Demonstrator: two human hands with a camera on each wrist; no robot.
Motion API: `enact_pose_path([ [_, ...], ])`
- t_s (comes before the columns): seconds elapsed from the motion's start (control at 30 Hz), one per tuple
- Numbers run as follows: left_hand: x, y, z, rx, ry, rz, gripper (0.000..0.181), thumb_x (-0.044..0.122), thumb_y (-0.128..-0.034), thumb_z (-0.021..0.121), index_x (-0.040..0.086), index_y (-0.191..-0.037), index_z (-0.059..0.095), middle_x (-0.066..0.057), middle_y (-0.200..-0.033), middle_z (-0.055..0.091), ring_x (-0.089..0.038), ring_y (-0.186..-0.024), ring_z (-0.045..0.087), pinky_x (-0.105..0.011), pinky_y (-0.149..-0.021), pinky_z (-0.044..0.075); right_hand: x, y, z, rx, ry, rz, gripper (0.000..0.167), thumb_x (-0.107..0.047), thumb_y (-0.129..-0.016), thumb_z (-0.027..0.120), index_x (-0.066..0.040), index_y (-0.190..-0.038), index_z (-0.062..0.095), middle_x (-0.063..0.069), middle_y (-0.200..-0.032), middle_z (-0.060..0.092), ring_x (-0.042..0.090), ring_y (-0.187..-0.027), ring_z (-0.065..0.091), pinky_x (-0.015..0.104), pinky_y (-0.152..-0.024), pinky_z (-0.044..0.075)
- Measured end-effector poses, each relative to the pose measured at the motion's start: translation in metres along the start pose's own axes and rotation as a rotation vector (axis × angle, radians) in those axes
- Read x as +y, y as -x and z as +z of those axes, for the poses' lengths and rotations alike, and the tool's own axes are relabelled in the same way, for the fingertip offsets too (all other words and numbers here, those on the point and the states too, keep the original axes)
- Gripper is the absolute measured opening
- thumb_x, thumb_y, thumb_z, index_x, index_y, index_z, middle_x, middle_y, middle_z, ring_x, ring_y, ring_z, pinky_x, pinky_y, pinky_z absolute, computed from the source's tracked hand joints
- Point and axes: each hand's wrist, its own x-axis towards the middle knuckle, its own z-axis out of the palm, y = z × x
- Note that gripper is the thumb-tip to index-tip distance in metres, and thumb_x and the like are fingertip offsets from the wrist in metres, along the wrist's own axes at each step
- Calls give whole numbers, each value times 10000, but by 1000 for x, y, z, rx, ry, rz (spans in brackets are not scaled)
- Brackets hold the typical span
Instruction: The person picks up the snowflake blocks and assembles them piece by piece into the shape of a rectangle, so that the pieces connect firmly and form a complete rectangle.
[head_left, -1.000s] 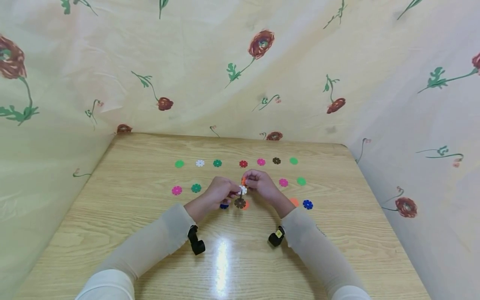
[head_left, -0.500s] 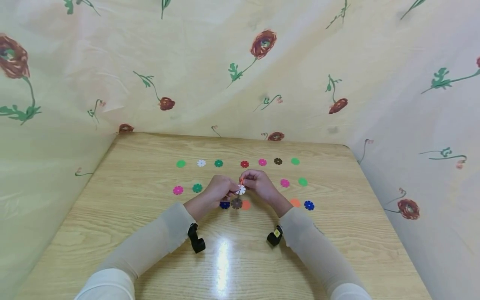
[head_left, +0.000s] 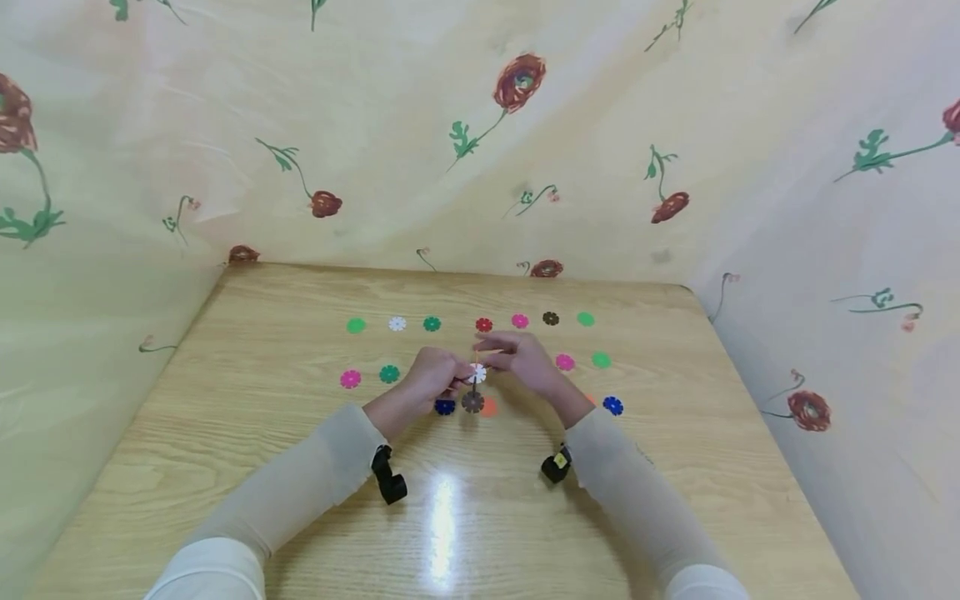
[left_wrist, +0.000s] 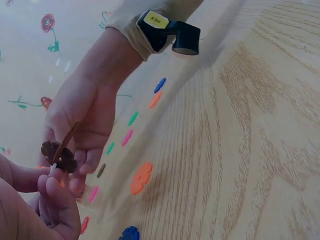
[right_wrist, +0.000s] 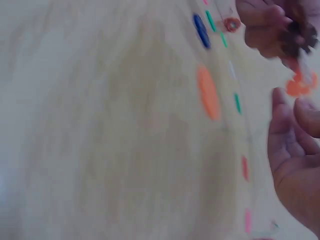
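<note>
Above the middle of the table, my left hand pinches a white flower-shaped interlocking disc between thumb and fingers. Two brown notched discs, slotted across each other, are joined to the white one. An orange disc sits at the other end of this small assembly, seen almost edge-on from the head. My right hand is right beside the orange disc, its fingers extended and loosely spread. In the right wrist view its fingertips lie close to the orange disc; contact is hard to tell.
Loose discs lie in rows on the wooden table: a red disc and several others behind the hands, a dark blue disc and an orange disc near them, a blue disc at right. Flowered cloth encloses the back and sides.
My right hand pinched the orange disc earlier; its fingers have now straightened and loosened from it. The left hand keeps its pinch, and the assembly has shifted slightly left.
</note>
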Motion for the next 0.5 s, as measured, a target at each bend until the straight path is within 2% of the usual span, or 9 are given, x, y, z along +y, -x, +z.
enact_pose_path([
  [0.1,1,1,-2,-10,6,14,99,24,-935,652,-52,-958,711,-55,-731,631,-98,-542,497,-191,-491,439,-4,6,-29,59,183,27,404,68,-968,584,43,-1371,570,240,-1226,662,354,-1000,691,437,-826,594],
  [0.2,0,1,-5,-22,6,22,105,22,-944,638,-54,-965,706,-58,-735,621,-106,-543,494,-196,-493,436,-5,16,-60,104,459,123,351,17,-960,614,35,-1311,626,225,-1162,683,336,-942,674,414,-753,589],
  [0.3,0,2,-7,-21,12,21,102,25,-949,631,-49,-958,701,-58,-737,619,-109,-545,493,-195,-493,433,-1,25,-80,56,706,230,357,-32,-923,668,35,-1273,649,213,-1143,687,340,-978,658,425,-777,572],
  [0.4,-1,3,-9,-18,19,23,107,27,-951,628,-50,-953,703,-61,-738,622,-107,-542,489,-192,-487,429,9,30,-87,10,849,288,334,-46,-870,717,28,-1194,679,190,-1096,687,349,-1003,640,468,-848,552],
  [0.5,0,2,-10,-19,16,30,112,32,-951,628,-50,-947,704,-61,-740,623,-105,-546,489,-194,-490,430,18,31,-87,18,912,302,223,-46,-852,733,4,-1066,698,139,-997,678,308,-929,632,453,-821,551],
])
